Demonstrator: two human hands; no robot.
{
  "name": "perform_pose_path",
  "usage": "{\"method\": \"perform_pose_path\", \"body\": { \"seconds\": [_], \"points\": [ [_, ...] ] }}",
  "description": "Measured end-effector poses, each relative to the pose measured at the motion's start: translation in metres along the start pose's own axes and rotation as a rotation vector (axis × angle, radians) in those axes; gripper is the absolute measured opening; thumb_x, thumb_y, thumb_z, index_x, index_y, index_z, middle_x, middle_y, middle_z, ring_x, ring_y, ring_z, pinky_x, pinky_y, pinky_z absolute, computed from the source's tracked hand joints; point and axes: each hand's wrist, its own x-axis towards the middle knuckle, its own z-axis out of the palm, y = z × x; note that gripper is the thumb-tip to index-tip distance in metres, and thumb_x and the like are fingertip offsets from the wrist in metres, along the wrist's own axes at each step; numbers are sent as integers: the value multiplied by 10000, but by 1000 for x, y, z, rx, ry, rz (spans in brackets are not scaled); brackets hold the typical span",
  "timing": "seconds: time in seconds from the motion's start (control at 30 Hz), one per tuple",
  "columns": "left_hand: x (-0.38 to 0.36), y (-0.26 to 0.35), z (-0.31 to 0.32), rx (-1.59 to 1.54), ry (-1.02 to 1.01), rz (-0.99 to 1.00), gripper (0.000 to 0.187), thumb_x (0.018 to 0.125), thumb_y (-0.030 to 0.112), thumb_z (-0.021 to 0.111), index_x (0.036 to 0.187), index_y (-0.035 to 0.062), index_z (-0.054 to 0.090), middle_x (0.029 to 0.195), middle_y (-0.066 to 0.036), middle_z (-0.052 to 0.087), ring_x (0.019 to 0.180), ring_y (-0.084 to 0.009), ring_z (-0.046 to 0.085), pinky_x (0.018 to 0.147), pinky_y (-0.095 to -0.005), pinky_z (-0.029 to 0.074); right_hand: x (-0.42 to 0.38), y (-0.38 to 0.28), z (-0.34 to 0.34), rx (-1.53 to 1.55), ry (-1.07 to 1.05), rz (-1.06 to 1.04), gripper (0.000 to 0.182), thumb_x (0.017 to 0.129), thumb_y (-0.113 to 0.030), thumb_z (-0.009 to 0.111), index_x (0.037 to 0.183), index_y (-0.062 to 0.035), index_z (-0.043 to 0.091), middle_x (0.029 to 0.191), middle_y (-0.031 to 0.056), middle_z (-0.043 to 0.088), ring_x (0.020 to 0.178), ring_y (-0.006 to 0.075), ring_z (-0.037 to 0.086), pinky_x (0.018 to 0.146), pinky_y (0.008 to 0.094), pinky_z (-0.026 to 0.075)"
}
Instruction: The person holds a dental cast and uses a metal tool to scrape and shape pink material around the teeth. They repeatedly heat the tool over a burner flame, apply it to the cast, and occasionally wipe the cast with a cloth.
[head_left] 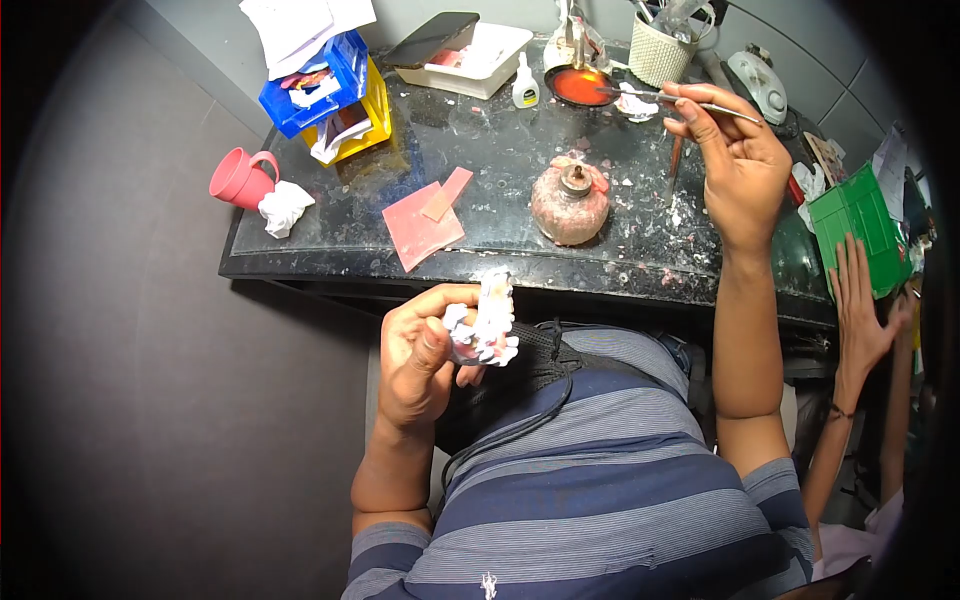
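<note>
My left hand (418, 355) is closed on a white dental model (492, 325) with pink parts, held in front of the table's front edge. Raised over the table's right side, my right hand (735, 150) pinches a thin metal tool (700, 101). The tool's far tip reaches to the right edge of a small dark pan (580, 86) with glowing orange-red contents. Below the pan stands a round glass burner (570, 203) with pink stains. Pink wax sheets (422, 222) lie on the dark table (340, 235), left of the burner.
At the left are a pink mug (240, 180), crumpled tissue (286, 208) and blue and yellow bins (318, 95). Behind stand a white tray (490, 70), a small bottle (525, 85) and a woven cup (660, 52). Another person's hands (858, 305) touch a green box (862, 230) at right.
</note>
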Motion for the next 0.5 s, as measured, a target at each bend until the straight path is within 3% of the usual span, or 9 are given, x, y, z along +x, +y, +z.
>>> {"method": "perform_pose_path", "body": {
  "seconds": [0.07,0.1,0.13,0.23,0.27,0.3,0.4,0.47,0.5],
  "points": [
    [0,1,4,127,63,22,874,889,616,631,1171,-204,517,816,-180,677,547,-99,570,460,-191,437,-1,-1,0,-2,7,47,157,948,8,635,1092,58,669,1036,144,723,925,153,704,823,265,602],
    [-1,-2,7,88,117,62,672,879,477,732,1131,-132,598,801,-128,700,543,-51,549,455,-177,407,0,-4,1,34,46,37,154,946,11,634,1088,64,664,1022,155,722,916,171,710,811,275,610],
    [0,-3,8,89,118,62,672,879,477,732,1131,-132,598,801,-128,700,543,-51,549,455,-177,407,0,-8,2,71,84,28,151,944,15,633,1083,69,658,1007,165,722,907,189,716,798,286,618],
    [-1,-1,11,152,177,34,632,886,464,729,1084,-125,618,791,-129,699,518,-49,540,445,-175,404,-10,-29,1,88,88,53,147,943,11,634,1075,74,650,984,182,721,881,211,724,782,297,629],
    [0,1,11,194,178,9,695,898,547,661,1043,-131,623,761,-134,680,492,-71,541,411,-180,384,-18,-39,2,88,91,59,147,943,11,634,1075,74,650,984,182,721,881,211,724,782,297,629],
    [0,2,12,236,178,-16,774,909,630,592,1003,-137,628,731,-139,662,467,-92,542,378,-186,364,-28,-49,4,125,22,58,144,942,8,637,1069,76,650,980,185,722,877,214,724,772,297,624],
    [0,4,12,229,191,-49,790,919,648,558,987,-136,630,698,-131,649,448,-91,529,352,-190,341,-57,-72,14,230,-152,33,144,923,3,667,1042,83,654,952,200,725,871,220,723,730,299,608],
    [-1,2,13,243,207,-51,811,917,669,540,969,-136,630,681,-130,644,439,-89,520,334,-193,324,-65,-84,14,111,-328,0,109,900,-1,686,963,75,640,871,211,704,847,293,721,756,378,610],
    [-2,3,13,246,209,-54,825,914,680,534,964,-138,628,679,-130,644,439,-90,522,335,-191,326,-71,-87,19,145,-323,2,119,865,16,720,956,69,665,885,199,718,848,267,729,754,349,606]
  ]
}}
